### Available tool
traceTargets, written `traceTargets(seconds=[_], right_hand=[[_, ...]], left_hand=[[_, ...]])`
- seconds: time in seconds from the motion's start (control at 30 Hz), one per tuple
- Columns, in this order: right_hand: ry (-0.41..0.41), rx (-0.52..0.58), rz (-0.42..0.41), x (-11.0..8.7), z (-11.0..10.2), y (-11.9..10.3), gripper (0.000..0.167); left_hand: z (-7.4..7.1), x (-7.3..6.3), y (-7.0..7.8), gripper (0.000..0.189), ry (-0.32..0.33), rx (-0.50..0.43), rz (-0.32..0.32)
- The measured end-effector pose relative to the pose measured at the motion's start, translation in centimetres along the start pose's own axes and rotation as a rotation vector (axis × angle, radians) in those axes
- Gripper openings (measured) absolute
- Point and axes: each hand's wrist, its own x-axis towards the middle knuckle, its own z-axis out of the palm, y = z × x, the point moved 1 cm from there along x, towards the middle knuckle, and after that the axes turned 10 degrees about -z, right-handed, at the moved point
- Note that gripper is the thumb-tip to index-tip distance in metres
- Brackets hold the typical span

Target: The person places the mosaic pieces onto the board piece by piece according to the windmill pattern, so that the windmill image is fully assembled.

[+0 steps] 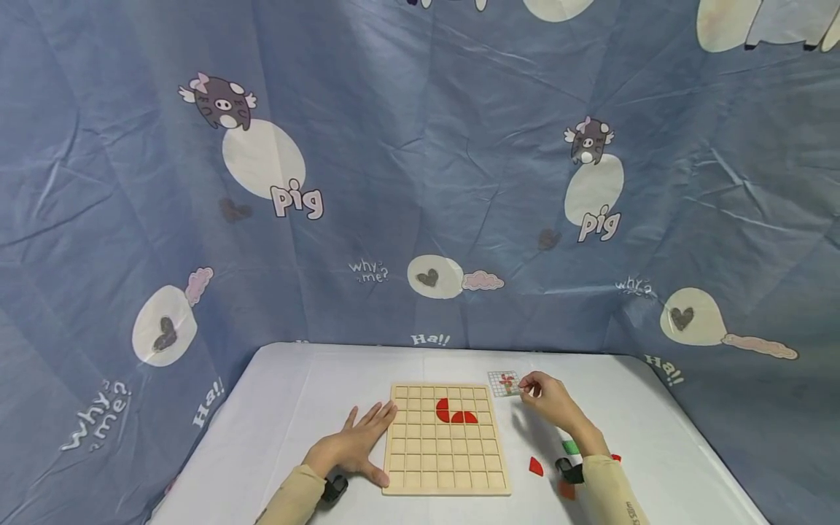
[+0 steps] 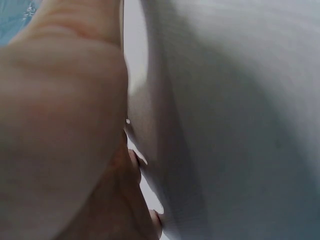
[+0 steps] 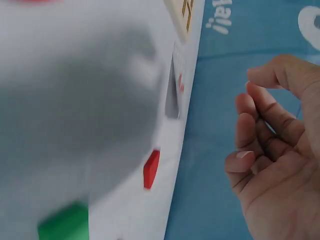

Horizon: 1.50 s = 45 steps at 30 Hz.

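In the head view a square wooden grid board [image 1: 432, 445] lies on the white table. Several red quarter-round pieces [image 1: 442, 405] sit in its upper middle cells. My left hand [image 1: 354, 445] lies spread at the board's left edge, thumb by the lower left corner. My right hand [image 1: 547, 399] hovers beside a small pattern card [image 1: 502, 383] right of the board, its fingertips overlapping the card's edge in this view. In the right wrist view its thumb and index fingertips meet, the other fingers are curled, and nothing shows between them. My left palm [image 2: 60, 125] fills much of the left wrist view.
Loose pieces lie right of the board: a red one [image 1: 536, 466], a green one [image 1: 571, 447] and an orange-red one [image 1: 567, 490], near my right forearm. Another red bit [image 1: 615, 458] peeks out past the sleeve. A blue printed curtain [image 1: 420, 182] hangs behind the table.
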Motion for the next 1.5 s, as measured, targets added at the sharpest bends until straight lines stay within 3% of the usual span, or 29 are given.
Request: traceTargets(seconds=[0.2,0.7,1.0,1.17,1.5], right_hand=[[-0.016,-0.022,0.073,-0.5,-1.1,1.6,0.014],[-0.060,-0.042,0.234,-1.1,-1.5,4.0,0.024],[-0.082,-0.062,0.246,-1.2,-0.8,5.4,0.027],[-0.113,-0.065,0.299,-1.3,-0.3,5.9,0.027],[-0.142,-0.081,0.308,-1.3,-0.3,5.6,0.020]], left_hand=[[0.0,-0.1,-0.1,0.135,0.005,-0.006,-0.001],[0.0,-0.1,0.0,0.134,0.002,-0.006,-0.003],[0.0,-0.1,0.0,0.134,-0.009,-0.021,-0.004],[0.1,-0.1,0.0,0.134,-0.006,-0.002,0.000],[0.0,0.0,0.0,0.134,0.000,-0.001,0.008]])
